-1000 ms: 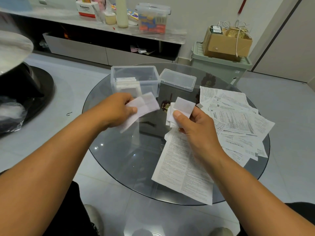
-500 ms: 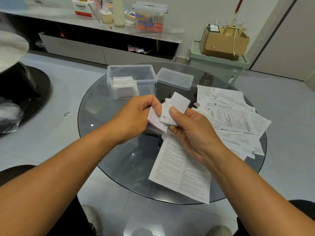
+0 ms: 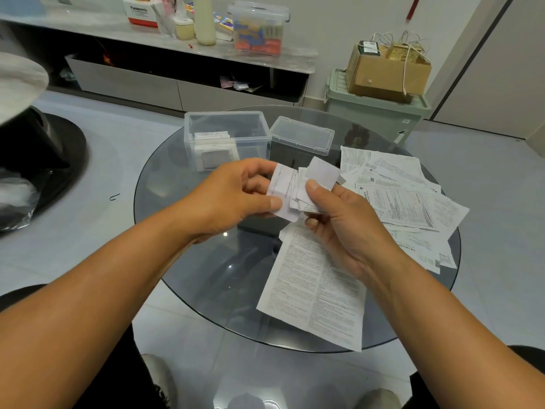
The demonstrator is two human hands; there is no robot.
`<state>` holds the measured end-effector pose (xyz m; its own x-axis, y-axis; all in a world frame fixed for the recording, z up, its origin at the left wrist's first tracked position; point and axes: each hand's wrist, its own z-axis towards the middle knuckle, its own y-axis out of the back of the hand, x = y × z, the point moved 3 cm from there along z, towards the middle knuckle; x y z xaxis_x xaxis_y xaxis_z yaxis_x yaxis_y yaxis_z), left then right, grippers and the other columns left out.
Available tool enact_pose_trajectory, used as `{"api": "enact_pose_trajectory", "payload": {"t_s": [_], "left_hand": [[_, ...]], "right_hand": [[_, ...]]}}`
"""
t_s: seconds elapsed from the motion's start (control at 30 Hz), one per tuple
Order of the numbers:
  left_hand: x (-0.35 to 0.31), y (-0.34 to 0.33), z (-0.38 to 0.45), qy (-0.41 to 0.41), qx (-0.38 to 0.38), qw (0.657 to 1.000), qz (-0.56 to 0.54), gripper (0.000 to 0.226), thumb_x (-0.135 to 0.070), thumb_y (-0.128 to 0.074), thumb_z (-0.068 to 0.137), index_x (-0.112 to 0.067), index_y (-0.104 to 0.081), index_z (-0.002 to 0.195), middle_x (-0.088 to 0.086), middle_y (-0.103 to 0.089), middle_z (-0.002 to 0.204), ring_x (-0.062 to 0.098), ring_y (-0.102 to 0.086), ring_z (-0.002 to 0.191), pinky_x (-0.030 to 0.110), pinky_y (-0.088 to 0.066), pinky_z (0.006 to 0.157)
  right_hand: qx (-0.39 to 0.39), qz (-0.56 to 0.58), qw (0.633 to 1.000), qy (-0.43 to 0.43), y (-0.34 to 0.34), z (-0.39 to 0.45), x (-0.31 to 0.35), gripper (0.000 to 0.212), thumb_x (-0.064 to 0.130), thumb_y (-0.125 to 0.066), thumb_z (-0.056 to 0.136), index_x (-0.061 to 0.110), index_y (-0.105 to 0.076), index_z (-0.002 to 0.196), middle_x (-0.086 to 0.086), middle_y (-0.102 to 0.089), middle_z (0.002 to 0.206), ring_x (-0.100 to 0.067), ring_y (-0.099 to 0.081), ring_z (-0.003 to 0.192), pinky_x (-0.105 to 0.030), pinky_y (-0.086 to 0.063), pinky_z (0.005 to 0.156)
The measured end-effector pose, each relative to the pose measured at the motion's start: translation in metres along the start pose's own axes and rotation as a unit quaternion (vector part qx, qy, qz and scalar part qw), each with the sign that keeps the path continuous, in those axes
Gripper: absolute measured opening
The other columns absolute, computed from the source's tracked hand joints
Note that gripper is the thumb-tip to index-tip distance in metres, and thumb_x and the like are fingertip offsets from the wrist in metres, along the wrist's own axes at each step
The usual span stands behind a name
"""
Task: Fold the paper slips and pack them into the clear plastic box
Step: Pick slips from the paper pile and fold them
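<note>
We hold our two hands close together above the middle of the round glass table (image 3: 177,261). Our left hand (image 3: 236,199) pinches a folded slip (image 3: 283,190) between thumb and curled fingers (image 3: 259,184). Our right hand (image 3: 345,228) grips a small bundle of folded slips (image 3: 320,175), its thumb pressed on top; the two lots of paper touch. At the far side of the table, left of centre, stands the clear plastic box (image 3: 227,137), open, with folded slips stacked on edge inside against its left end. Its lid (image 3: 302,138) lies just beside it on the right. Unfolded printed sheets (image 3: 404,202) spread over the right of the table, and one long sheet (image 3: 315,293) reaches over the near edge.
</note>
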<state>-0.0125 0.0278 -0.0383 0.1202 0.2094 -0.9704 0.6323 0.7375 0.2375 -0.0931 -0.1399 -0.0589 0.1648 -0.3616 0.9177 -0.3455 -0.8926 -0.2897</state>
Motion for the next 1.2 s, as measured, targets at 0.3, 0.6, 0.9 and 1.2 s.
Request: {"api": "enact_pose_trajectory", "payload": {"t_s": [0.3, 0.6, 0.9, 1.2], "left_hand": [[-0.009, 0.009, -0.004, -0.275, -0.099, 0.904, 0.311, 0.025, -0.031, -0.074, 0.083, -0.020, -0.078, 0.106, -0.006, -0.058, 0.091, 0.003, -0.054, 0.083, 0.017, -0.047, 0.073], [0.004, 0.007, 0.001, 0.001, -0.061, 0.979, 0.195, 0.018, -0.022, -0.062, 0.100, -0.032, -0.069, 0.086, -0.003, -0.069, 0.066, 0.008, -0.065, 0.059, 0.022, -0.055, 0.062], [-0.007, 0.004, -0.008, 0.026, 0.106, 0.993, 0.034, 0.042, -0.001, -0.078, 0.083, -0.017, -0.068, 0.120, 0.004, -0.077, 0.105, 0.017, -0.073, 0.098, 0.023, -0.057, 0.089], [0.004, -0.001, -0.003, -0.021, -0.024, 0.993, 0.110, 0.013, -0.015, -0.082, 0.083, -0.019, -0.074, 0.093, 0.002, -0.076, 0.086, 0.014, -0.071, 0.079, 0.028, -0.058, 0.079]], "right_hand": [[0.052, 0.095, 0.988, -0.107, -0.001, 0.001, -0.006, 0.026, 0.012, -0.069, 0.095, -0.003, -0.065, 0.116, -0.009, -0.068, 0.080, -0.010, -0.053, 0.065, -0.016, -0.047, 0.051], [0.019, -0.244, 0.953, 0.179, 0.001, -0.006, 0.016, 0.020, 0.028, -0.056, 0.105, 0.027, -0.075, 0.112, 0.011, -0.076, 0.095, 0.001, -0.063, 0.084, -0.019, -0.047, 0.076], [0.036, -0.565, 0.762, 0.314, -0.008, -0.003, 0.007, 0.042, 0.016, -0.052, 0.106, 0.023, -0.054, 0.148, 0.009, -0.043, 0.108, -0.010, -0.044, 0.104, -0.008, -0.032, 0.086], [0.033, -0.645, 0.713, 0.271, -0.013, -0.011, 0.004, 0.031, 0.036, -0.040, 0.109, 0.022, -0.065, 0.120, 0.002, -0.062, 0.108, -0.020, -0.051, 0.101, -0.041, -0.048, 0.085]]}}
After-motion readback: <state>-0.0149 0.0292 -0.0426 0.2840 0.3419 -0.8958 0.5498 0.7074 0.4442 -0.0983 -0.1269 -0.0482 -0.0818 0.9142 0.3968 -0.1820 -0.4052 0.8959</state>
